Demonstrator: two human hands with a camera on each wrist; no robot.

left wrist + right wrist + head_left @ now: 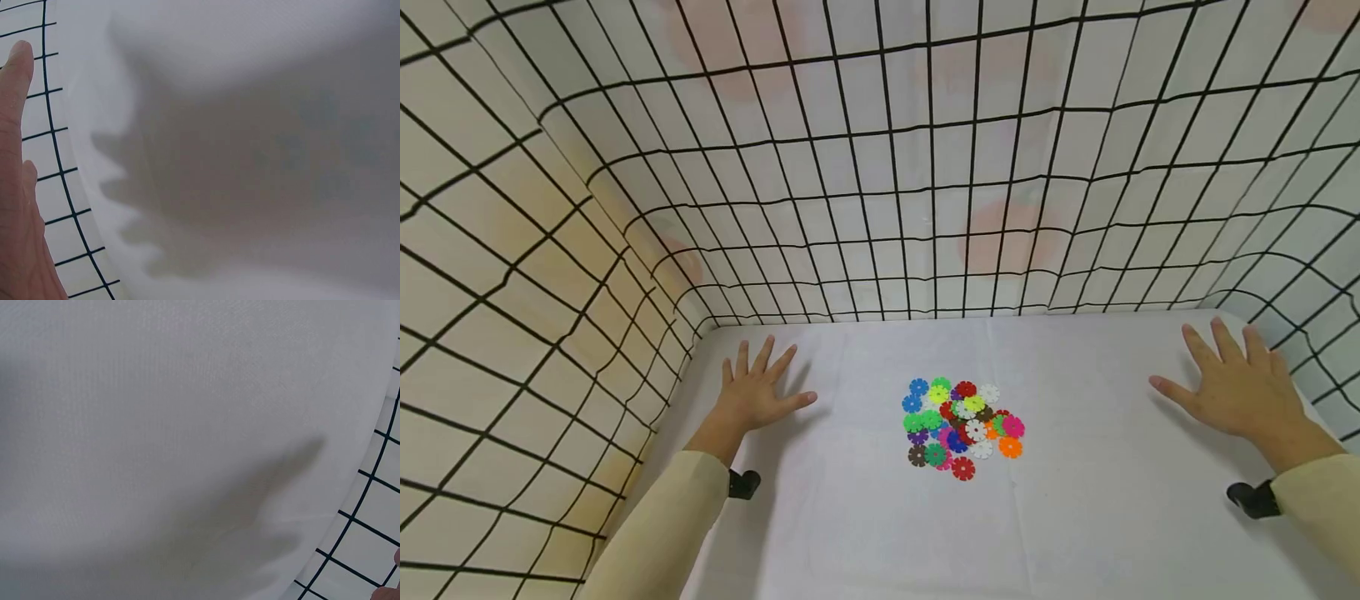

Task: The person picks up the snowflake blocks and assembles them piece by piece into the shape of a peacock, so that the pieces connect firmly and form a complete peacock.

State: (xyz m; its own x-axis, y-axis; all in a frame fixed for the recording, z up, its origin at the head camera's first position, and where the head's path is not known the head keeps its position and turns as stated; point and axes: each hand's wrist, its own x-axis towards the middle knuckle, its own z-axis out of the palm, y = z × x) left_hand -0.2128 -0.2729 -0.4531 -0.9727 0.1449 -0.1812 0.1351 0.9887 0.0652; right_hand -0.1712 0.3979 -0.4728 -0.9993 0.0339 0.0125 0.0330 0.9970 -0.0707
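Notched plastic discs in many colours lie in a loose, overlapping pile (975, 429) at the middle of the white-covered table (880, 533). To the left of the pile, my left hand (756, 400) hovers with fingers spread, holding nothing. Far off on the right, my right hand (1240, 387) is likewise spread and holds nothing. Both hands are well apart from the discs. The left wrist view shows part of the left hand (19, 181) and its shadow on the cloth. Only a bit of the right hand (389, 592) enters the right wrist view's corner.
A black wire grid (910, 200) with pale cloth behind it rises along the table's back edge. More grid walls stand at the left (512, 275) and right (1322, 267), close beside the hands. A black strap mount is on each wrist.
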